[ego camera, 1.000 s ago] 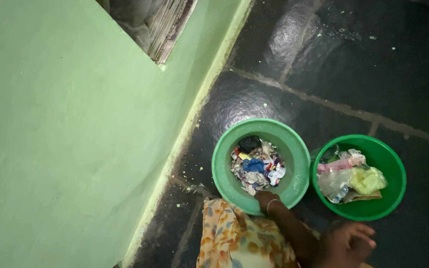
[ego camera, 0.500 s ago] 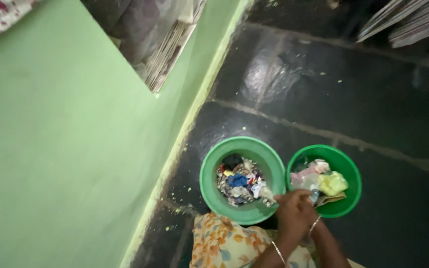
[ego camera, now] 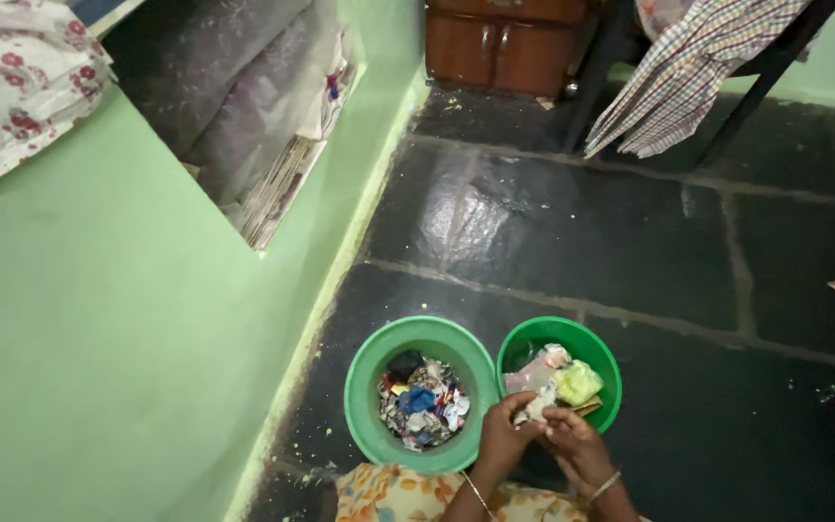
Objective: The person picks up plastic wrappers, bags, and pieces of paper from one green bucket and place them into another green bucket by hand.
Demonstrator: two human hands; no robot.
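pale crumpled scrap — pinched between both hands, over green basin.

Checked cloth over dark frame, wooden cabinet, floral bedding on green ledge.

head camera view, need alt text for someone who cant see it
Seen from above, a person's left hand and right hand together hold a pale crumpled scrap over two green basins on a dark stone floor. The left basin holds mixed colourful scraps, the right basin plastic wrappers; a green wall runs alongside.
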